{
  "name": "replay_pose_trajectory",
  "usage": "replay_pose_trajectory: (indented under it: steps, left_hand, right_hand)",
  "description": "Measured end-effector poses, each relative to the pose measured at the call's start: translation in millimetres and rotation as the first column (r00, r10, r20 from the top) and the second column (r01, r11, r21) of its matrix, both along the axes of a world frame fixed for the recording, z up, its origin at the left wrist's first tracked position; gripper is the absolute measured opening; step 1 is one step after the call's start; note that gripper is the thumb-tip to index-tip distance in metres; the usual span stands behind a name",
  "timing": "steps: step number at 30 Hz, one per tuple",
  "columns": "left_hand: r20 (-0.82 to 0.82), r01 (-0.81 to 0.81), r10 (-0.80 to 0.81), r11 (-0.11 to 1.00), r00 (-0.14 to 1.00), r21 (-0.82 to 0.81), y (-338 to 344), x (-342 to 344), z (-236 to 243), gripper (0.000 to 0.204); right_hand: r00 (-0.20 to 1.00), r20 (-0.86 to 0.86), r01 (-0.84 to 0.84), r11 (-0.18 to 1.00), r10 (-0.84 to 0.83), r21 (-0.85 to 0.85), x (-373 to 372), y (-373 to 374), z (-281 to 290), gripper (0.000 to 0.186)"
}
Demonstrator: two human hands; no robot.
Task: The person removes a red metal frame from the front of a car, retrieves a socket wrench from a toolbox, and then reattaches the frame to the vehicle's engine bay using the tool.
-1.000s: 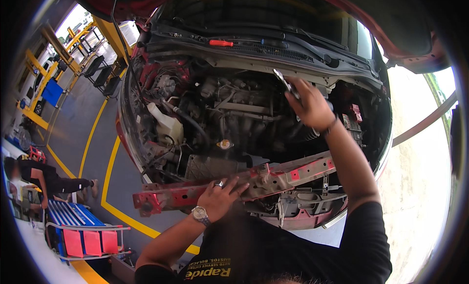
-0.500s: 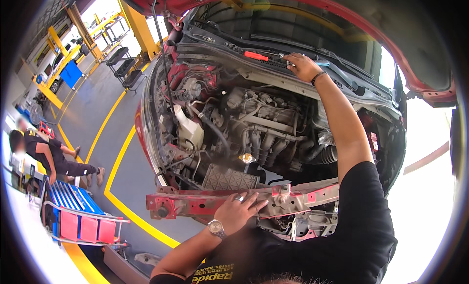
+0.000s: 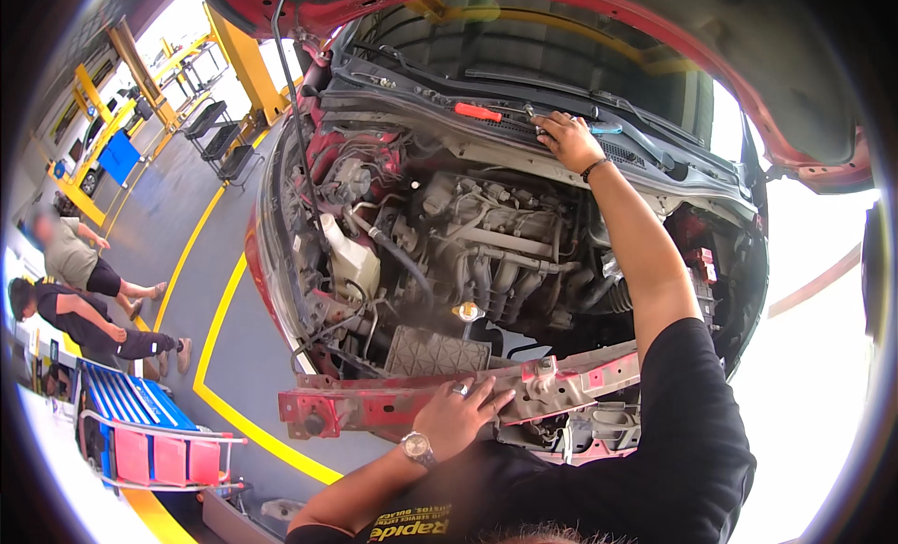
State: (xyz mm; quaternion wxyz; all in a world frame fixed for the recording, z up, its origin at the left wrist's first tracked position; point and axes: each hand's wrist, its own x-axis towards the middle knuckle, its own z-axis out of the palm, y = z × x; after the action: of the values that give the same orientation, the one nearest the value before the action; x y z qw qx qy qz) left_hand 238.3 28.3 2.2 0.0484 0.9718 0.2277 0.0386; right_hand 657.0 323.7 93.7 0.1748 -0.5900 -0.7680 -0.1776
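My left hand point(image 3: 458, 415) lies with its fingers spread on the dusty red front crossmember point(image 3: 365, 406) of a car. Over the far side of the engine bay, my right hand point(image 3: 569, 142) reaches the black cowl below the windscreen. Its fingers are bent down around a shiny metal piece, mostly hidden, so its kind cannot be told. Just left of that hand lies a screwdriver with a red handle point(image 3: 478, 112), its shaft pointing toward the fingers. A light blue item point(image 3: 606, 129) lies on the cowl to the right of the hand.
Between my arms is the engine point(image 3: 496, 235), with a white reservoir point(image 3: 351, 259) to its left and a yellowish cap point(image 3: 468, 311) nearer me. A prop rod point(image 3: 295, 104) stands under the raised hood point(image 3: 655, 25). Two people point(image 3: 79, 254) are at left, near a blue tool cart point(image 3: 140, 399).
The view has shifted slightly. My right hand has lowered a little and its fingers have curled more at the cowl. My left hand stays on the crossmember. A second person shows at left.
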Motion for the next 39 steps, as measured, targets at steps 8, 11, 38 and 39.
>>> replay_pose_trajectory:
  steps: [8,11,38,39]
  left_hand:
    - [0.029,0.031,-0.03,0.999,0.999,-0.021,3,0,5,0.055]
    - [-0.003,0.026,-0.026,0.998,1.0,-0.055,2,1,4,0.054]
    - [0.341,0.304,-0.041,0.561,0.939,-0.77,65,20,36,0.101]
    - [0.372,0.312,0.062,0.427,0.926,-0.849,65,21,33,0.099]
  right_hand:
    - [0.987,-0.087,-0.123,0.983,0.136,0.137,4,-2,-3,0.031]
    - [0.981,-0.103,-0.139,0.967,0.165,0.215,5,-12,3,0.031]
    - [0.248,-0.961,-0.726,0.632,-0.126,-0.27,-151,-355,0,0.038]
    - [0.215,-0.953,-0.727,0.617,-0.216,-0.303,-153,-355,-4,0.037]
